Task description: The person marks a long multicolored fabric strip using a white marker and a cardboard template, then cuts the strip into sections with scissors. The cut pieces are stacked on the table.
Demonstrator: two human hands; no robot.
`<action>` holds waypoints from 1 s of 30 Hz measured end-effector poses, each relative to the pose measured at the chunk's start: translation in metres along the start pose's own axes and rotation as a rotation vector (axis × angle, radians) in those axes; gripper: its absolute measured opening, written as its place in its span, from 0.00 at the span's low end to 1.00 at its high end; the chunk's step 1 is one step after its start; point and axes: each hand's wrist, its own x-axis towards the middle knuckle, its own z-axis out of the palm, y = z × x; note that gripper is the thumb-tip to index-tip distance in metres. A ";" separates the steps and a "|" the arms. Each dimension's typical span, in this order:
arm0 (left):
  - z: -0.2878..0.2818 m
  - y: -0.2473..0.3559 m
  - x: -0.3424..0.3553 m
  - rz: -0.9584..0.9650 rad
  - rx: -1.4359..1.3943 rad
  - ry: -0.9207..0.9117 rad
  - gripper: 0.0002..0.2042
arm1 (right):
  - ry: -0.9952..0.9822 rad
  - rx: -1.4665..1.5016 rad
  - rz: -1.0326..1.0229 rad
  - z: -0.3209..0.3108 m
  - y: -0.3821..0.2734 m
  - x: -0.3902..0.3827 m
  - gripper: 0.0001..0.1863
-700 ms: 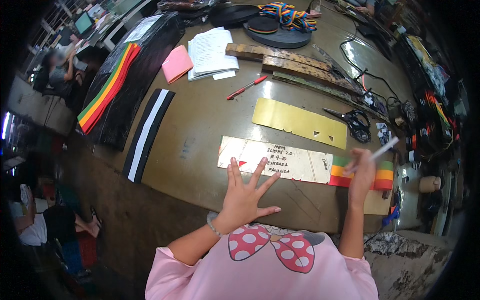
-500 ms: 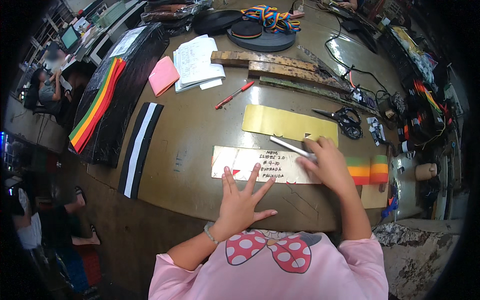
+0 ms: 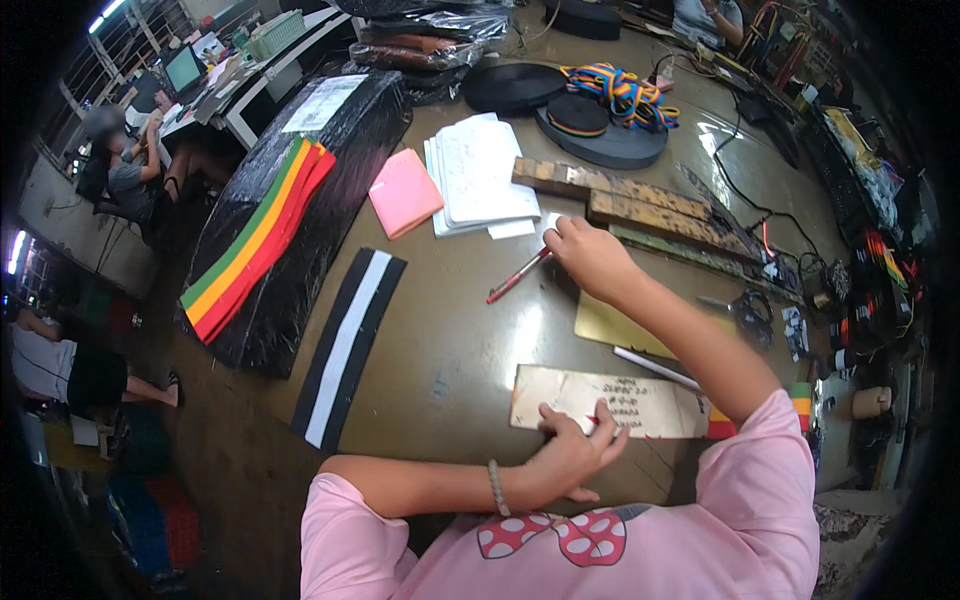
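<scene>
My right hand reaches up the table with its fingers closed on the end of a red pen. Below it, my left hand rests with bent, parted fingers on a cream card template with handwriting and small cut-outs. A white marker or stick lies just above the card, partly hidden by my right forearm. A green, yellow and red band shows under the card's right end. Beyond are a yellow template, partly covered by my arm, and black scissors.
A black wrapped bundle with striped strips, a black-and-white strap, pink paper, white papers, worn bars, webbing rolls and cables share the table. Co-workers are at the left, another at back right.
My right hand has left the white marker lying down, moved up and left, and gripped the red pen. My left hand's fingers have bent. The view has shifted.
</scene>
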 end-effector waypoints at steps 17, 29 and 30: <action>0.024 0.007 0.002 0.008 0.356 0.133 0.20 | 0.326 1.526 0.748 0.040 -0.001 0.118 0.11; 0.024 0.004 0.003 0.022 0.335 0.141 0.26 | 0.650 1.193 0.598 0.067 -0.015 0.111 0.16; 0.025 0.004 0.003 0.014 0.350 0.151 0.28 | 0.641 1.177 0.598 0.067 -0.015 0.111 0.16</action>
